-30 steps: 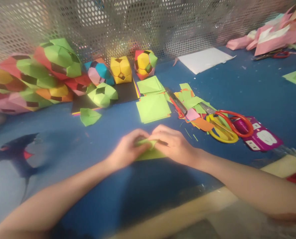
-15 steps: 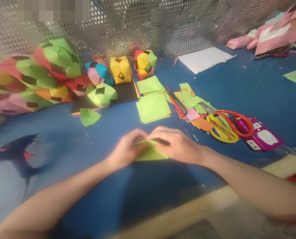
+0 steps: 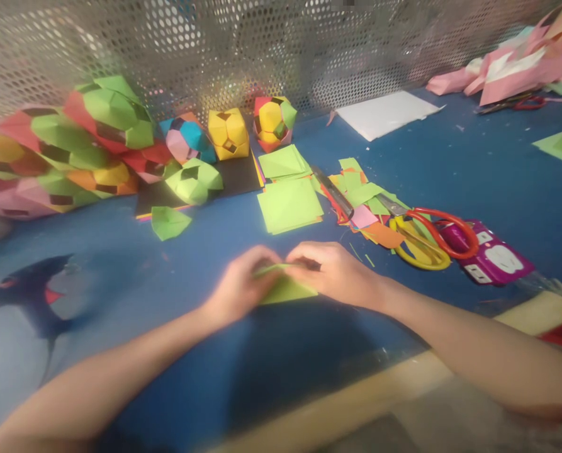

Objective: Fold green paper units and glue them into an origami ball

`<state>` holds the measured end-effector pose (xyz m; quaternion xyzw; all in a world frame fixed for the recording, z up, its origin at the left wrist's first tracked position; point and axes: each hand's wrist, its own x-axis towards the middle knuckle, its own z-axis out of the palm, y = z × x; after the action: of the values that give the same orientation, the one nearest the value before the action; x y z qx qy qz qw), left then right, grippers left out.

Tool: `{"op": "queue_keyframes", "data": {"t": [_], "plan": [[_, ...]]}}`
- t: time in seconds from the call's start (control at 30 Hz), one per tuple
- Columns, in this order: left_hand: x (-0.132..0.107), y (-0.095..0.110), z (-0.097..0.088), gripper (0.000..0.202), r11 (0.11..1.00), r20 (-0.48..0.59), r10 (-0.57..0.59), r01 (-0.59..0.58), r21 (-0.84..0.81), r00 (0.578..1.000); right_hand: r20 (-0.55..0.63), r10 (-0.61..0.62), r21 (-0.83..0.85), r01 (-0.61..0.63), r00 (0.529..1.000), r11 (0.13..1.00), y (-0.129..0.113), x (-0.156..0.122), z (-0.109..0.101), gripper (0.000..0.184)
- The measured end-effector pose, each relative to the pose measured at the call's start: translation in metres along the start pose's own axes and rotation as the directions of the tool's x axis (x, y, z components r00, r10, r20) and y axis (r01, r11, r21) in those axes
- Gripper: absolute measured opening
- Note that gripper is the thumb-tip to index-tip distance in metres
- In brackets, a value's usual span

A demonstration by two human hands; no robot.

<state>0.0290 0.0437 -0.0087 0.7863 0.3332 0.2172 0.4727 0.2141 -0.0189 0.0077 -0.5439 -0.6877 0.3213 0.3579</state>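
Observation:
A light green sheet of paper, partly folded, is pinched between my two hands above the blue table. My left hand grips its left side, fingers curled over the top. On the other side my right hand pinches the upper right edge, its fingers bent. Both sets of fingers hide much of the upper fold. Just beyond the hands lies a stack of green paper squares, with a second green stack behind it. A single folded green piece rests to the left.
Scissors with red and yellow handles lie on paper scraps beside a red-handled cutter and a purple packet. Several folded paper balls line the back left before a perforated metal panel. White paper lies at back right.
My right hand's fingers have shifted slightly along the paper's upper edge, and less of the green sheet shows between the hands. My left hand stays nearly in place.

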Motion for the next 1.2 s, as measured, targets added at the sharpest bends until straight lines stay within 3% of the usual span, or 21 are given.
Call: {"op": "queue_keyframes", "data": {"t": [0.17, 0.4, 0.7, 0.97, 1.2], "plan": [[0.000, 0.002, -0.001, 0.014, 1.000, -0.003, 0.017, -0.016, 0.022, 1.000, -0.022, 0.027, 0.047, -0.026, 0.999, 0.999, 0.001, 0.000, 0.003, 0.014], [0.000, 0.000, -0.001, 0.017, 1.000, -0.022, -0.010, 0.011, 0.004, 1.000, -0.075, -0.034, 0.017, 0.035, 0.997, 0.999, 0.002, 0.000, 0.003, 0.013], [0.000, 0.007, -0.004, 0.031, 0.988, -0.005, -0.136, 0.135, -0.072, 0.991, -0.159, -0.047, -0.021, 0.045, 0.986, 0.999, 0.004, 0.000, 0.001, 0.016], [0.002, 0.000, -0.007, 0.030, 0.944, 0.067, -0.203, 0.213, -0.252, 0.977, -0.165, -0.013, 0.001, 0.013, 0.986, 1.000, 0.004, 0.001, 0.002, 0.016], [0.004, -0.006, -0.009, 0.030, 0.921, 0.030, -0.200, 0.198, -0.335, 0.979, -0.162, -0.012, -0.005, 0.012, 0.987, 1.000, 0.004, 0.000, 0.002, 0.016]]}}
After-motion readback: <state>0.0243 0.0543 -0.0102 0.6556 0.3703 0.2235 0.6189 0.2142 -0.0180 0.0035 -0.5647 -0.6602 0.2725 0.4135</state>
